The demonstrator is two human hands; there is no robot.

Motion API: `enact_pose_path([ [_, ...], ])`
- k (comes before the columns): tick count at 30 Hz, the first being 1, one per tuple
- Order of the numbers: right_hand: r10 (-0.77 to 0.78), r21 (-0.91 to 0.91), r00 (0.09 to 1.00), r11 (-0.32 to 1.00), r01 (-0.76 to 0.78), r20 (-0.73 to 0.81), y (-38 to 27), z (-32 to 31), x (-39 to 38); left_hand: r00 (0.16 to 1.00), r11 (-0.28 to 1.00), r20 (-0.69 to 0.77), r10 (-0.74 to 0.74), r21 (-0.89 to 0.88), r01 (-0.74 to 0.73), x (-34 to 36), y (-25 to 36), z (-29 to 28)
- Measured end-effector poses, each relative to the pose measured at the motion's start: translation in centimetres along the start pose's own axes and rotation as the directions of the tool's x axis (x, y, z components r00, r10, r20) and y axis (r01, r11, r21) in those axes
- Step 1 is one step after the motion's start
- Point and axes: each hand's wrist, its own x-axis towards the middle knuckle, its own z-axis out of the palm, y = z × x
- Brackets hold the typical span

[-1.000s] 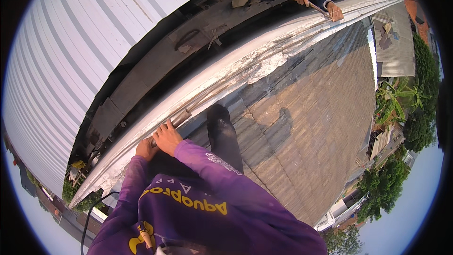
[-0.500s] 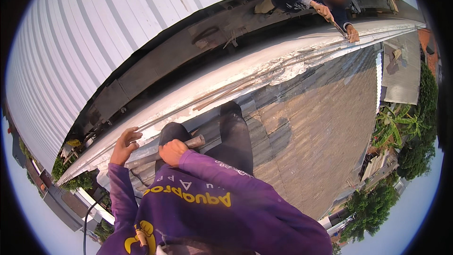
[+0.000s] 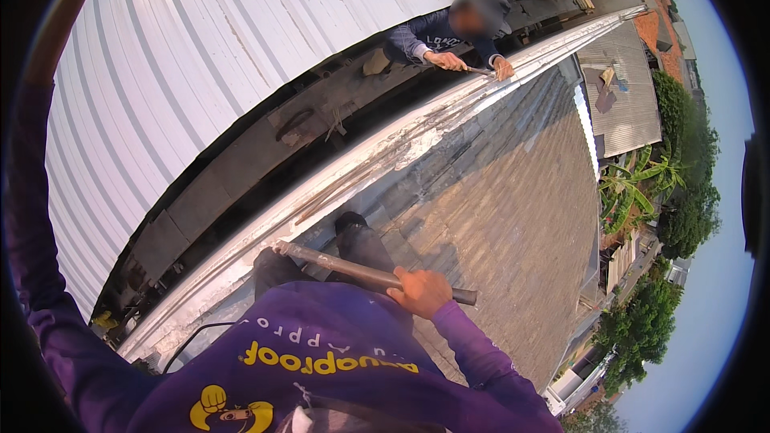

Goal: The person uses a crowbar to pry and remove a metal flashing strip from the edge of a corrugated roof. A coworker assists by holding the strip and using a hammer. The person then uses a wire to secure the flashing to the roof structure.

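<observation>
Setting: we stand outdoors on a weathered grey roof [image 3: 513, 192], trees beyond.
Edge: white, flaking metal gutter rim [image 3: 385, 156] beside a dark channel [image 3: 241, 168].
Wall: white corrugated sheeting [image 3: 200, 48].
Right hand [image 3: 421, 290]: closed around a grey metal pipe [image 3: 353, 270], which lies slanted before our chest.
Left hand: raised out of frame; grip we cannot tell.
Co-worker [image 3: 449, 32]: leaning over the rim farther along.
</observation>
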Motion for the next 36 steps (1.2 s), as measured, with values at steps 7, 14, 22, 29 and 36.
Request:
enact_pose_path([
  [7, 0.377, 0.560, 0.917, 0.792, -0.245, -0.131, 6.0, 7.3, -7.5, 0.407, 0.767, 0.898, 0.169, -0.379, 0.517, -19.5, 15.4, 18.9],
  [14, 0.480, 0.957, 0.857, 0.109, -0.268, 0.185, 7.4, 1.1, -1.4, 0.609, 0.809, 0.706, -0.362, -0.087, 0.581, -31.9, 20.7, 41.3],
  [22, 0.471, 0.892, 0.861, 0.281, -0.355, 0.194, 9.9, -8.7, 3.3, 0.275, 0.729, 0.814, -0.512, 0.243, 0.640, -34.8, 17.7, 50.0],
  [29, 0.444, 0.890, 0.860, 0.243, -0.385, 0.251, 11.1, -11.4, 5.9, 0.272, 0.663, 0.830, -0.487, 0.149, 0.734, -37.2, 15.5, 50.8],
  [36, 0.442, 0.715, 0.896, 0.613, -0.335, 0.041, 3.9, -13.7, 2.3, 0.255, 0.626, 0.837, -0.484, 0.128, 0.769, -37.9, 15.6, 51.2],
])
